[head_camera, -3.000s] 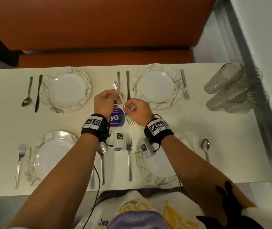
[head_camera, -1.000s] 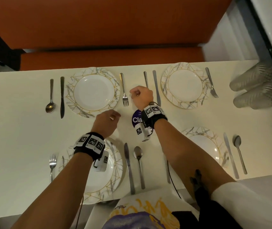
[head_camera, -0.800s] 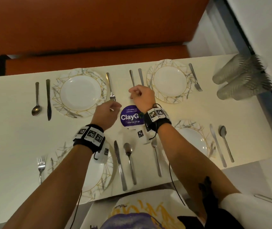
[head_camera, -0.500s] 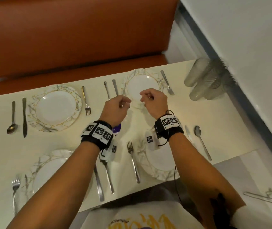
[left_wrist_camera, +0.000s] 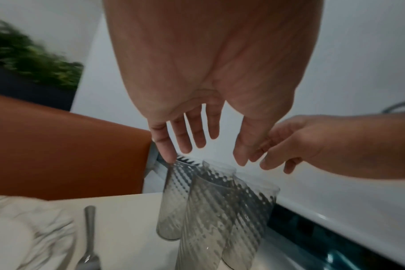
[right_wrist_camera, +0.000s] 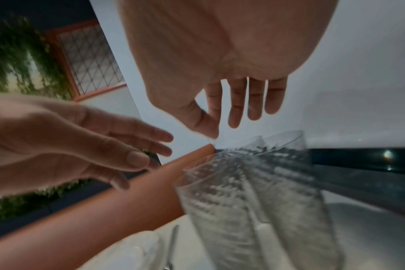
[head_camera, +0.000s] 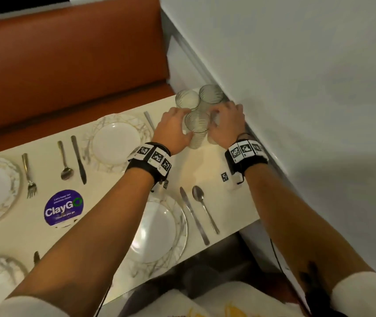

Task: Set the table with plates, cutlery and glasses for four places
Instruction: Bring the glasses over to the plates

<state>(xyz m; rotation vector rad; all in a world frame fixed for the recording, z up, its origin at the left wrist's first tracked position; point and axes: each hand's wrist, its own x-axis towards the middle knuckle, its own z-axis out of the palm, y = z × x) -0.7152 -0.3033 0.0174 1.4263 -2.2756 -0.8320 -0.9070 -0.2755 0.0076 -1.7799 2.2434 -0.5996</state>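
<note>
Several ribbed clear glasses [head_camera: 196,129] stand packed together in the table's far right corner, against the wall. My left hand [head_camera: 173,126] is at the left of the nearest glass and my right hand [head_camera: 224,123] at its right. In the left wrist view my left hand [left_wrist_camera: 210,151] hovers over the glasses [left_wrist_camera: 210,210] with straight, spread fingers. The right wrist view shows my right hand [right_wrist_camera: 220,126] the same way above the glasses [right_wrist_camera: 243,201]. Neither hand grips anything. White marbled plates [head_camera: 116,139] [head_camera: 157,227] lie on the table with cutlery beside them.
A white wall [head_camera: 296,88] runs close along the table's right side, just behind the glasses. An orange bench [head_camera: 68,65] lines the far side. A knife [head_camera: 192,215] and spoon [head_camera: 204,208] lie right of the near plate. A purple sticker [head_camera: 63,208] marks the table's middle.
Both hands have moved from the middle of the table, past the far right plate, to the glasses in the right corner. The view has turned right with them.
</note>
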